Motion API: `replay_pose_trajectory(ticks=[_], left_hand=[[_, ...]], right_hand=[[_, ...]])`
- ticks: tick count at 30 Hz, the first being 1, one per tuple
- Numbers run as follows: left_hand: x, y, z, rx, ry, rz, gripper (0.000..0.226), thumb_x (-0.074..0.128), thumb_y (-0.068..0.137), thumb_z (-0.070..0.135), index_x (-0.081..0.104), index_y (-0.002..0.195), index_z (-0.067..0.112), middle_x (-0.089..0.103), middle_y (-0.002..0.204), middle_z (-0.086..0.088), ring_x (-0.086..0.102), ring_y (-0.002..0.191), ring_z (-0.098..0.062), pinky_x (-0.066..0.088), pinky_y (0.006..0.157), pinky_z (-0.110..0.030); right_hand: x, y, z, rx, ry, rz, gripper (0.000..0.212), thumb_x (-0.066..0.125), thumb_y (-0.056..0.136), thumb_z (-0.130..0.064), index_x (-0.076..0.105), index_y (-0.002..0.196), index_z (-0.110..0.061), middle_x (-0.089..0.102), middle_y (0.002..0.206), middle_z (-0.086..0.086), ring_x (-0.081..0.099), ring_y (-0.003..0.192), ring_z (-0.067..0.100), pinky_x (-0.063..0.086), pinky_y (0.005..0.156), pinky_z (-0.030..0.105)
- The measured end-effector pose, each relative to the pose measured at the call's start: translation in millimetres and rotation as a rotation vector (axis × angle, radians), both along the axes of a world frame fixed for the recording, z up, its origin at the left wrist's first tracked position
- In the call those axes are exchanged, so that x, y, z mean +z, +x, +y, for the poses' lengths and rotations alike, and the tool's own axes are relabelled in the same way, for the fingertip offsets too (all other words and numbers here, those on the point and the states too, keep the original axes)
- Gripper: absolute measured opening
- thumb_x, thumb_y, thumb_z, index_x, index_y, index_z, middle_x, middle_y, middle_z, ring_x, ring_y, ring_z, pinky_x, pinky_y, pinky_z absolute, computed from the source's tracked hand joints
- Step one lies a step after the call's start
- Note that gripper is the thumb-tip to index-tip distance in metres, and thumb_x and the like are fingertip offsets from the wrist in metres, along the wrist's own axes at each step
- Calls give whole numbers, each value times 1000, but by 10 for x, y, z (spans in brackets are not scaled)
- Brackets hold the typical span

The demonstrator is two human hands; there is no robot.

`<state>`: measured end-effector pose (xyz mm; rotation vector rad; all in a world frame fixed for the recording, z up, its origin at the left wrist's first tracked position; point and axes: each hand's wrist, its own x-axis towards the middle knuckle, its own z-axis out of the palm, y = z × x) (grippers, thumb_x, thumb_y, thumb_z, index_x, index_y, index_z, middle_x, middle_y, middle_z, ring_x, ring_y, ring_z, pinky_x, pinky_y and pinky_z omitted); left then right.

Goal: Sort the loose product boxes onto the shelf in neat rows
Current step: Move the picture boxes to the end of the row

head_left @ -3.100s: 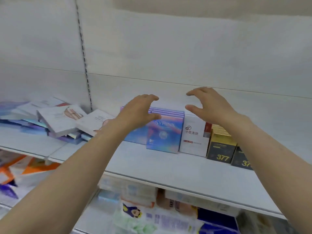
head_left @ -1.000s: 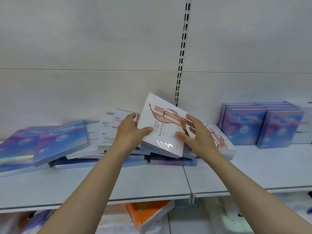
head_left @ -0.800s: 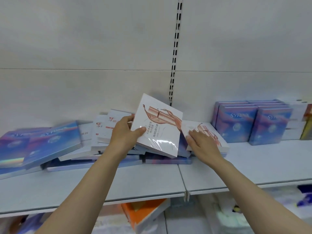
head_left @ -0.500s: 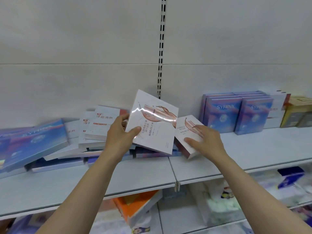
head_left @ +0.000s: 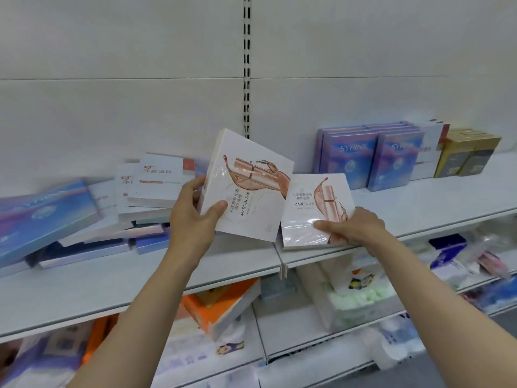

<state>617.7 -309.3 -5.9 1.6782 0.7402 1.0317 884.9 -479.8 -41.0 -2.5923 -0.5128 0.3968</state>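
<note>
Flat blue iridescent box point(head_left: 42, 217) at far left: smeared, lettering unreadable, cut by the frame's edge. Lower-shelf packets point(head_left: 349, 298): blurred, contents unclear. Gold-and-dark boxes point(head_left: 464, 155): print too small to read. Right hand point(head_left: 355, 228): fingers hidden behind the white square box point(head_left: 313, 208).

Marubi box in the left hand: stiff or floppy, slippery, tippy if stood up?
Marubi box likely stiff: edges stay straight though the left hand holds one corner. Glossy film glare suggests a slippery grip. Thin and flat, so probably tips easily unless leaned against the Syrinx boxes.
</note>
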Motion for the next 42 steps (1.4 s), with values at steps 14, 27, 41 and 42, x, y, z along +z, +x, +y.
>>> replay_pose_trajectory(ticks=[14,27,41,42], left_hand=[[157,978,-779,-162,-21,-148,52,66,89,11,49,136,24,65,114,1,64,106,-9,57,84,-28],[191,3298,-2454,-300,-62,-190,39,68,88,12,57,125,17,67,117,4,64,106,-10,55,92,-32],[255,5397,-3161,-463,-40,-117,43,72,85,11,59,125,19,67,116,2,65,105,-12,58,79,-27],[273,5565,-3179,-469,-45,-117,43,73,84,10,60,123,20,68,114,3,67,102,-11,58,75,-27]], right_hand=[[342,676,-1106,-141,1049,242,34,68,92,-21,60,123,-8,71,111,6,72,93,21,56,79,33],[461,2512,-3083,-231,1249,168,50,73,85,-5,51,130,-2,68,116,16,73,93,28,62,73,43],[269,4262,-4103,-365,1347,136,43,69,91,-20,51,128,-9,70,104,5,73,77,13,58,71,35],[268,4435,-4134,-369,1344,128,42,69,91,-22,51,127,-9,70,104,5,72,77,13,58,70,34]])
